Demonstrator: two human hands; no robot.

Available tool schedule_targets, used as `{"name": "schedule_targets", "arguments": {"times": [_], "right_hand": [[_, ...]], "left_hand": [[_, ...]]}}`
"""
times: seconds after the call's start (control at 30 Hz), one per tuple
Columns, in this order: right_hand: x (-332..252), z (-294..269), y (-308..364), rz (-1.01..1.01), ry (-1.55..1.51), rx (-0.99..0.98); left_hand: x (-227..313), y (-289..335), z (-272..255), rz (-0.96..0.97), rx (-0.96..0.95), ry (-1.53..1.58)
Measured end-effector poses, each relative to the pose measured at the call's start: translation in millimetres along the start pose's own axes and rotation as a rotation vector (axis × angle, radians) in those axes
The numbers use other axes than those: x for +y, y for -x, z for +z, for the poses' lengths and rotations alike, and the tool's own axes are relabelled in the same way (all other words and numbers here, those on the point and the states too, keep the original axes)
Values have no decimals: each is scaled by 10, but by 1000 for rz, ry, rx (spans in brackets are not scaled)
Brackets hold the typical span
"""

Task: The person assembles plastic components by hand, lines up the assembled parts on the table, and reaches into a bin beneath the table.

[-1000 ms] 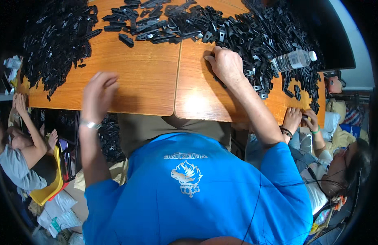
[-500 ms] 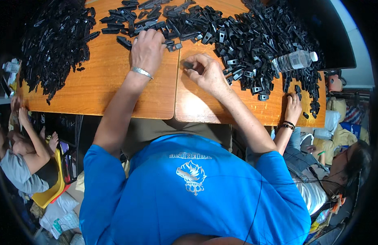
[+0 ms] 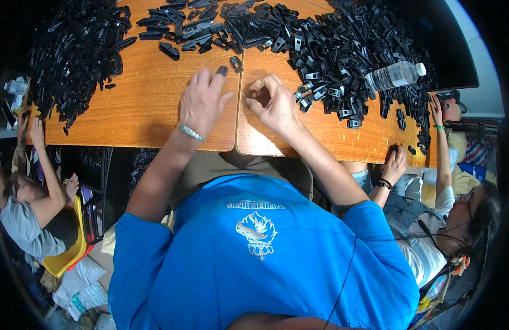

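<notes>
My left hand [image 3: 205, 102] is just above or on the wooden table, left of its seam, with its fingers apart. Something black covers the tip of its index finger; whether it is a finger cover or a small part, I cannot tell. Beyond that fingertip lies a single small black plastic clip-like piece [image 3: 235, 64]. To the right of the seam, my right hand [image 3: 275, 104] is curled, thumb and index finger meeting in a pinch. What it holds, if anything, is hidden. Nearest to it on the right is a heap of black plastic pieces [image 3: 342, 60].
Another dense heap of black pieces [image 3: 73, 60] covers the table's left side, and looser ones [image 3: 194, 33] lie along the back. A clear plastic bottle [image 3: 394, 76] rests on the right heap. A co-worker's hand [image 3: 396, 160] is at the right front edge of the wooden table [image 3: 150, 104].
My left hand has drawn back from the pieces, leaving one lying near the seam. The dark item at my right fingertips no longer shows. The co-worker's hand moved toward the table edge.
</notes>
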State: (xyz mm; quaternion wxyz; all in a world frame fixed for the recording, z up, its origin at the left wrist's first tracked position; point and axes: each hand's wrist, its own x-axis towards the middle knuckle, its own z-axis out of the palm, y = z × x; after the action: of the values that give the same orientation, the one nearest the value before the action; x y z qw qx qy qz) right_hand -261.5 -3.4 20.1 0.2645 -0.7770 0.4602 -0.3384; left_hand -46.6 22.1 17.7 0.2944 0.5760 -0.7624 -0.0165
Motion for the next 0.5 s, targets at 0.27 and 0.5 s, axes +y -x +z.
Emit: {"name": "schedule_targets", "arguments": {"times": [0.27,0.5], "right_hand": [[-27,-297,99,-2,287,-145],[-159,-241,-110,-8,306,-184]], "left_hand": [[20,-58,-194,50,-105,-36],[-240,-98,-273,85,-231,24]]}}
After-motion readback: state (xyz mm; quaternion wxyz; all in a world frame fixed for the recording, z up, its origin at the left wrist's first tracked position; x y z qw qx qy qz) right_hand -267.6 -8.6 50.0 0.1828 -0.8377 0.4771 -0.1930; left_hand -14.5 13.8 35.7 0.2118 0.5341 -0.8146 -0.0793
